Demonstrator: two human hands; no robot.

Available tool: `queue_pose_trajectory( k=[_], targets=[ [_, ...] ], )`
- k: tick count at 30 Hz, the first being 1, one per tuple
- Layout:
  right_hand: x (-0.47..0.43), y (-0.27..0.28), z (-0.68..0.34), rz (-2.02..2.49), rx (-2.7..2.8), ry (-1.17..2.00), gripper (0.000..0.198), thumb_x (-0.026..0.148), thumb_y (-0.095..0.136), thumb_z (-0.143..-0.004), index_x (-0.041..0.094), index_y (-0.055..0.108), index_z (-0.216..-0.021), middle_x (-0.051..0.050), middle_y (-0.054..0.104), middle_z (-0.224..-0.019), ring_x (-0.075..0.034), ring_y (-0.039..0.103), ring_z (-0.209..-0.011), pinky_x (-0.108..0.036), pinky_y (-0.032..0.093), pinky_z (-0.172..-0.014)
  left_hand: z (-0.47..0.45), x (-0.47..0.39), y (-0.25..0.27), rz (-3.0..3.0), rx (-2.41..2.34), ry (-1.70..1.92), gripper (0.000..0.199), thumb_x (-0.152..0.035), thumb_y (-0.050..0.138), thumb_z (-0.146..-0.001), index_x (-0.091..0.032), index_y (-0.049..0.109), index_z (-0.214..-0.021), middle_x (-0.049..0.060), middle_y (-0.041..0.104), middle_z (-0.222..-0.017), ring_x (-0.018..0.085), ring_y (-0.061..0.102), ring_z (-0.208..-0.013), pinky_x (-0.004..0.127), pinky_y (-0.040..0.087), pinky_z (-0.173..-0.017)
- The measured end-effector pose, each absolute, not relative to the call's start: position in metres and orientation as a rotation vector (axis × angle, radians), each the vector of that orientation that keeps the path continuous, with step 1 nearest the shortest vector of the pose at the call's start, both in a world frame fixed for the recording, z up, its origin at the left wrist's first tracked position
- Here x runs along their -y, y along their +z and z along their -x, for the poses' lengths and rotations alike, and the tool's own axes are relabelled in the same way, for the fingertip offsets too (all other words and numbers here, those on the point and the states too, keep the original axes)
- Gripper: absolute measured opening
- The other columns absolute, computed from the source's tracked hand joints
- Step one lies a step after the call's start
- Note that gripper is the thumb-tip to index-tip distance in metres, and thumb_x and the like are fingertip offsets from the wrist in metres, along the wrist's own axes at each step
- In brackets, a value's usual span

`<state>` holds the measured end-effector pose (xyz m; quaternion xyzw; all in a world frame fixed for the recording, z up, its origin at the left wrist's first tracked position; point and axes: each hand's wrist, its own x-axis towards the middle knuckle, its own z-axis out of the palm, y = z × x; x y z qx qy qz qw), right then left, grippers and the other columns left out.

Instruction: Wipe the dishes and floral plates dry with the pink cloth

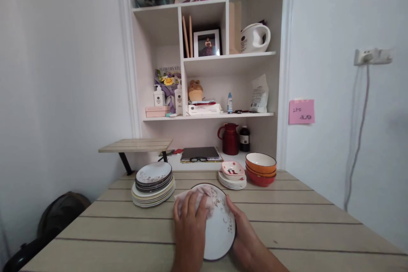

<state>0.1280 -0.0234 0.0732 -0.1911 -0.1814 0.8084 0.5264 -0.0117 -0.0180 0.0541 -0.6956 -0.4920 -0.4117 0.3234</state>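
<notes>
A white plate [219, 236] with a dark rim and a brown floral pattern is tilted up over the front of the table. My right hand [244, 231] grips its right edge, thumb on the face and the other fingers out of sight behind. Against the upper left of the plate's face, my left hand [191, 221] presses a pale pink cloth [208, 197], its fingers bent over the cloth. Part of the cloth is hidden under that hand.
Stacked plates [153, 185] stand on the slatted table [127, 238] at the left. Beyond the held plate are small dishes [232, 176] and orange and red bowls [261, 169]. A raised wooden stand [135, 145] sits at the back left, a red jug [230, 139] behind.
</notes>
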Motion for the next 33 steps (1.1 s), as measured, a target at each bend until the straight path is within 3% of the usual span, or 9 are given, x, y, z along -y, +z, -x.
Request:
queue_pose_trajectory(
  k=[4, 8, 17, 22, 28, 33],
  targets=[
    [0.009, 0.069, -0.146, 0.434, 0.394, 1.860, 0.051, 0.050, 0.062, -0.080, 0.013, 0.068, -0.115, -0.015, 0.076, -0.101, -0.031, 0.069, -0.101, -0.048, 0.046, -0.097, 0.011, 0.014, 0.046, 1.880, 1.253, -1.057, 0.043, -0.012, 0.063, -0.083, -0.030, 0.061, -0.122, 0.003, 0.062, -0.126, 0.025, 0.055, -0.118, 0.047, 0.047, -0.096],
    [-0.001, 0.069, -0.161, 0.399, 0.360, 1.751, 0.046, 0.047, 0.063, -0.079, 0.014, 0.070, -0.110, -0.013, 0.077, -0.100, -0.030, 0.067, -0.104, -0.049, 0.045, -0.099, 0.004, 0.013, 0.037, 2.021, 1.055, -1.015, 0.046, -0.016, 0.063, -0.083, -0.031, 0.057, -0.127, 0.001, 0.060, -0.129, 0.022, 0.054, -0.120, 0.039, 0.050, -0.095],
    [0.011, 0.068, -0.147, 0.466, 0.403, 1.896, 0.046, 0.049, 0.061, -0.081, 0.008, 0.072, -0.100, -0.017, 0.077, -0.093, -0.030, 0.070, -0.097, -0.045, 0.049, -0.093, 0.004, 0.020, 0.045, 2.219, 1.027, -0.890, 0.052, -0.016, 0.057, -0.086, -0.036, 0.051, -0.134, 0.000, 0.054, -0.138, 0.021, 0.048, -0.128, 0.046, 0.046, -0.103],
    [0.015, 0.070, -0.141, 0.453, 0.363, 1.886, 0.039, 0.043, 0.063, -0.082, 0.012, 0.071, -0.105, -0.013, 0.077, -0.098, -0.028, 0.070, -0.099, -0.043, 0.048, -0.095, 0.008, 0.020, 0.049, 2.150, 1.216, -0.906, 0.052, -0.021, 0.056, -0.088, -0.036, 0.046, -0.137, 0.002, 0.049, -0.144, 0.024, 0.045, -0.131, 0.054, 0.041, -0.105],
    [0.010, 0.068, -0.147, 0.507, 0.276, 1.834, 0.043, 0.044, 0.061, -0.083, 0.011, 0.069, -0.109, -0.013, 0.077, -0.097, -0.028, 0.070, -0.099, -0.044, 0.048, -0.097, 0.006, 0.018, 0.040, 2.121, 1.303, -0.935, 0.048, -0.020, 0.056, -0.088, -0.032, 0.050, -0.134, 0.003, 0.051, -0.142, 0.025, 0.046, -0.129, 0.056, 0.040, -0.105],
    [0.004, 0.073, -0.159, 0.531, 0.222, 1.649, 0.038, 0.036, 0.061, -0.084, 0.016, 0.066, -0.116, -0.007, 0.078, -0.096, -0.025, 0.071, -0.096, -0.042, 0.048, -0.098, 0.007, 0.016, 0.034, 2.023, 1.476, -1.009, 0.050, -0.015, 0.056, -0.085, -0.030, 0.052, -0.132, 0.006, 0.053, -0.138, 0.027, 0.049, -0.124, 0.054, 0.041, -0.103]
  ],
)
